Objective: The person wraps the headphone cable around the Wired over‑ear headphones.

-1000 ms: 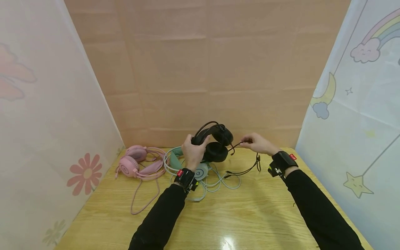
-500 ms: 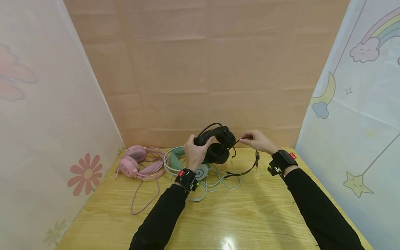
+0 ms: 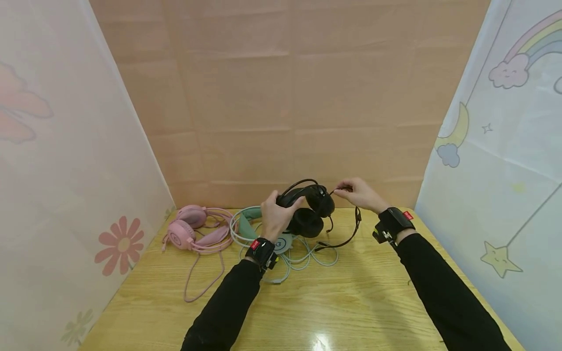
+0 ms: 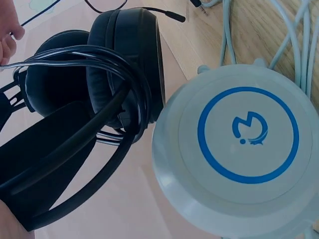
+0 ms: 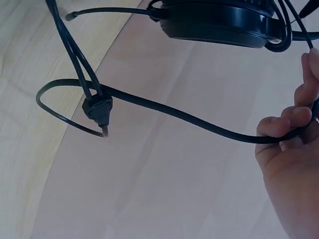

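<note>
My left hand (image 3: 274, 217) grips the headband of a black headset (image 3: 306, 223) and keeps it raised over the back of the table. In the left wrist view, black cable is looped around the headset's ear cup (image 4: 134, 55), and a thin mic boom (image 4: 169, 15) sticks out. My right hand (image 3: 361, 195) pinches the headset's black cable (image 5: 189, 118) just right of the ear cups. From there the cable hangs in a loop with a splitter (image 5: 98, 108), its plug ends lying on the table. Beneath the headset lies a mint-green headset (image 4: 249, 134), partly hidden by my left hand.
A pink headset (image 3: 181, 234) with its coiled cord lies at the left on the wooden table (image 3: 316, 302). Pale green cables (image 3: 303, 258) spread in front of the mint headset. A brown paper backdrop (image 3: 285, 122) and printed side panels border the table.
The black headset has shifted slightly right and lower with my left hand. My right hand has risen a little and moved slightly left, still pinching the cable.
</note>
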Demonstrator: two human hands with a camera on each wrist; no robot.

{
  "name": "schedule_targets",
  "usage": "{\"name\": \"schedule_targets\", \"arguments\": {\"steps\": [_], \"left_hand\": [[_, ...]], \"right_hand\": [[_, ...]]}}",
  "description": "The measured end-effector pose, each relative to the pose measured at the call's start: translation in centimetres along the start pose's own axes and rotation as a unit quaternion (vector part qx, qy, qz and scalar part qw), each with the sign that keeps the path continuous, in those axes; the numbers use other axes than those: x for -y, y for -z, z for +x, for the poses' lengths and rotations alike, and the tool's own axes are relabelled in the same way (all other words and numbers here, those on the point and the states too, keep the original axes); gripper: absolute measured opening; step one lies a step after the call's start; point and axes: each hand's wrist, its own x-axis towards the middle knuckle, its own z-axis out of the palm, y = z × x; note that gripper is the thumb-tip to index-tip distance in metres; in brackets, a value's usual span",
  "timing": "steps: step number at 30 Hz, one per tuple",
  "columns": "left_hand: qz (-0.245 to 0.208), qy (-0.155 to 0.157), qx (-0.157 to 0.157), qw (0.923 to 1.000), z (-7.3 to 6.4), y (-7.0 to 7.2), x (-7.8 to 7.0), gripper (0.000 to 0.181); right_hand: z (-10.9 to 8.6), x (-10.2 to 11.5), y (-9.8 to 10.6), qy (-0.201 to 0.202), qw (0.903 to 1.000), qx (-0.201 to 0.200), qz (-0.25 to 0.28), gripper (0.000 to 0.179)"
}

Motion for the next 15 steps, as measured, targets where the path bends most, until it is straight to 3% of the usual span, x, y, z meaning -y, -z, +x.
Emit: {"name": "schedule_targets", "arguments": {"steps": [9,15], "left_hand": [[0.003,-0.011,0.026,0.9996,-0.09,0.12,0.08,0.058],[-0.024,-0.001,0.032,0.9992,0.25,0.18,-0.1,0.056]], "right_hand": [[0.36,-0.14,0.54,0.001,0.9998,-0.014,-0.013,0.02],[0.64,-0.28,1.01,-0.011,0.9994,-0.03,-0.012,0.026]]}}
